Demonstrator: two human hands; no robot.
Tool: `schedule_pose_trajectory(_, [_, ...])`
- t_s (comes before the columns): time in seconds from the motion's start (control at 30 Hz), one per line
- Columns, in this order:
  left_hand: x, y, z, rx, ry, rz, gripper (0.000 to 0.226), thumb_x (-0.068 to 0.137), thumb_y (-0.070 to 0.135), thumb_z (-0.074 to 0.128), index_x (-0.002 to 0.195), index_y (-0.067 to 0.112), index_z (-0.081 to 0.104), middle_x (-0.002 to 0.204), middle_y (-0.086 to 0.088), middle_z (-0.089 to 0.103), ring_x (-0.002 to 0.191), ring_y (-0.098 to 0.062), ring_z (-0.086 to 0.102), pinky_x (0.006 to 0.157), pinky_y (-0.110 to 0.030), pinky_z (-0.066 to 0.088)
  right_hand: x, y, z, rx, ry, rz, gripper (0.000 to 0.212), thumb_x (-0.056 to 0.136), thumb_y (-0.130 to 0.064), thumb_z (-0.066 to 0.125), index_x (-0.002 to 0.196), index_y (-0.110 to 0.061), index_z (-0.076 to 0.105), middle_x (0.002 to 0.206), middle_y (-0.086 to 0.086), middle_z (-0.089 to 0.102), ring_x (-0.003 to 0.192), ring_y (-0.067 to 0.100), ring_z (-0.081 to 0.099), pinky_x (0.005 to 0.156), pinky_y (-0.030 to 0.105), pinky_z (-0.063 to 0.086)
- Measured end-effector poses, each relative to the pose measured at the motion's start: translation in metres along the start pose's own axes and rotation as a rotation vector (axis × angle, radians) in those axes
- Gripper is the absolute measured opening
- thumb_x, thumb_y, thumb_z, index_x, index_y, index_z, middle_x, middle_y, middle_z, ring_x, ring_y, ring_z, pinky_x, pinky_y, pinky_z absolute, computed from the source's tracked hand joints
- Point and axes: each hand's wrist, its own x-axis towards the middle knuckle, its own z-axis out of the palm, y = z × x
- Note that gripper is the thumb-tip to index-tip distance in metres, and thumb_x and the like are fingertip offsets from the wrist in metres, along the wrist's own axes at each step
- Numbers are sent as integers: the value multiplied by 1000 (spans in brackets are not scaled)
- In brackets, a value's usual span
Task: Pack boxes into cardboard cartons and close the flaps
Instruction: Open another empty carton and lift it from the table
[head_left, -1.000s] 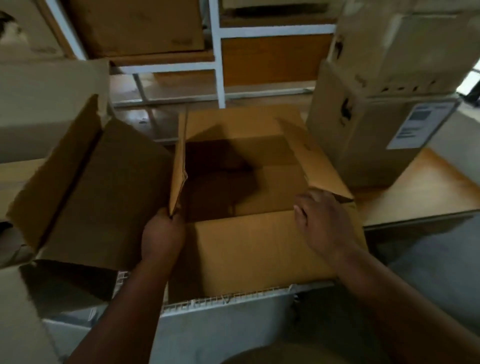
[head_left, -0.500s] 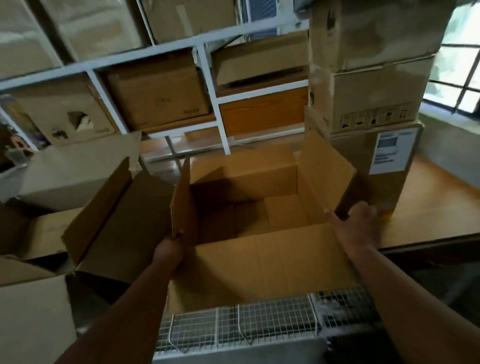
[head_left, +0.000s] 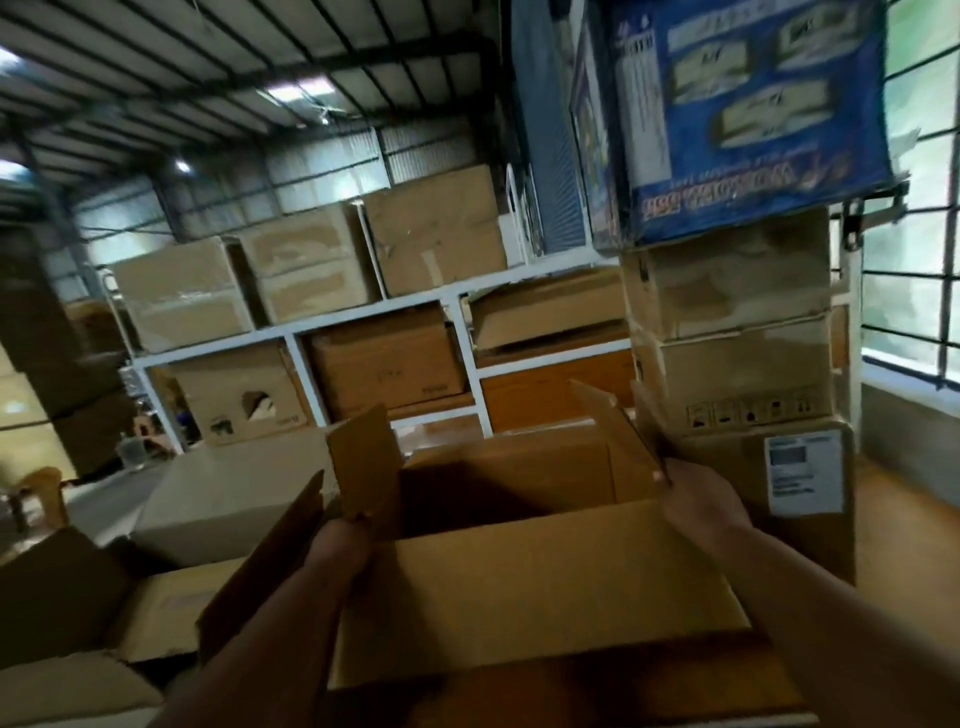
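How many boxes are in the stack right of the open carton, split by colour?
Blue printed cardboard box: 1
Plain brown cardboard cartons: 3 (top, middle with handling symbols, bottom with white label)
Total: 4
Not counted: the open brown cardboard carton.

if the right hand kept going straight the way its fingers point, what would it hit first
The right hand grips the open carton's right flap, fingers pointing up and away. Past that flap, it would probably meet the stacked cartons close behind, though depth is unclear.
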Motion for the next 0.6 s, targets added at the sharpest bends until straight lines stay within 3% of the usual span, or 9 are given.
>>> schedule_pose_trajectory(0.07, [-3, 19, -39, -198, 108, 14, 41, 116, 23, 49, 149, 1, 61, 151, -23, 62, 137, -40, 61, 110, -44, 54, 10, -23, -24, 27, 33, -38, 32, 116, -34, 43, 91, -28, 63, 88, -5, 66, 80, 11, 64, 72, 36, 50])
schedule_pose_trajectory(0.13, [-9, 35, -74, -148, 149, 65, 49, 116, 37, 46, 139, -1, 67, 143, -27, 65, 130, -41, 64, 105, -46, 54, 18, -45, -47, 33, 87, -69, 34, 116, -35, 43, 90, -26, 62, 85, -2, 65, 76, 12, 63, 63, 32, 43])
schedule_pose_trajectory(0.3, [-23, 61, -142, -202, 186, 129, 41, 114, 35, 49, 133, 5, 68, 120, -17, 72, 99, -34, 68, 74, -35, 49, 34, -92, -91, 54, 160, -153, 29, 116, -35, 46, 99, -20, 64, 88, 4, 64, 75, 19, 63, 61, 33, 45])
schedule_pose_trajectory(0.47, [-20, 51, -200, -298, 168, 84, 39, 111, 48, 53, 115, 12, 68, 114, -14, 71, 103, -31, 70, 83, -43, 57, 29, -131, -95, 114, 188, -229, 33, 115, -32, 47, 95, -18, 69, 83, 3, 63, 73, 19, 62, 61, 31, 43])
schedule_pose_trajectory(0.6, [-5, 36, -245, -284, 200, 108, 40, 110, 50, 55, 120, 14, 70, 115, -17, 73, 107, -35, 72, 99, -54, 60, 12, -161, -85, 185, 208, -236, 36, 114, -31, 50, 84, -20, 64, 81, 4, 64, 72, 17, 60, 61, 29, 36])
